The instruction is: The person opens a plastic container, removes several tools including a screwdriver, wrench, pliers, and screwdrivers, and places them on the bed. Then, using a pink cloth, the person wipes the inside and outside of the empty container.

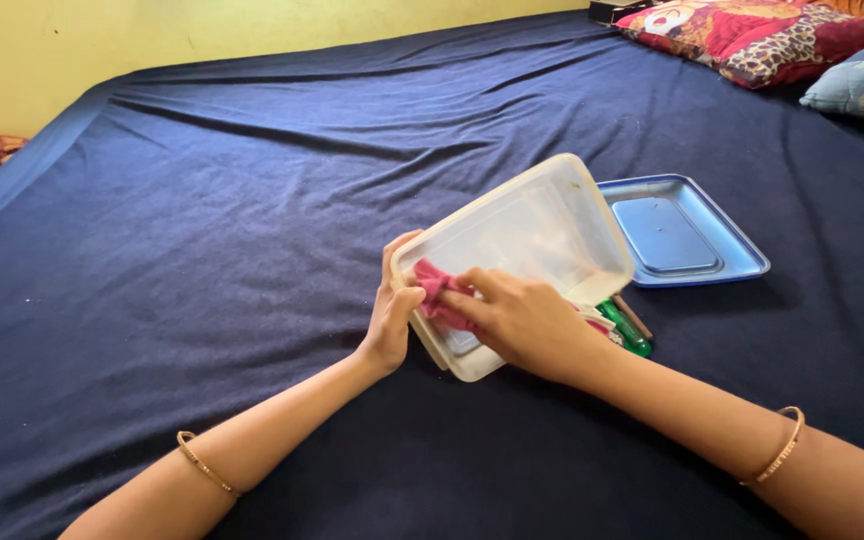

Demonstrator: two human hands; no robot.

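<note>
On the dark blue bed [252, 250], the left hand [392, 315] has its fingers closed around the near edge of a translucent, rectangular plastic container [527, 240], tilting it. The right hand [522, 320] pinches a soft pink cloth [439, 290] against it. The container looks light, stiff and slippery, best held by its rim.

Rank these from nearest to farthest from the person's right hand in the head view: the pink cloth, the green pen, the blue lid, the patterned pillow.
1. Pink cloth: under the right hand, pressed on the clear container.
2. Green pen: just right of the hand, on the bed.
3. Blue lid: farther right, beyond the container.
4. Patterned pillow: far top right corner.
</note>
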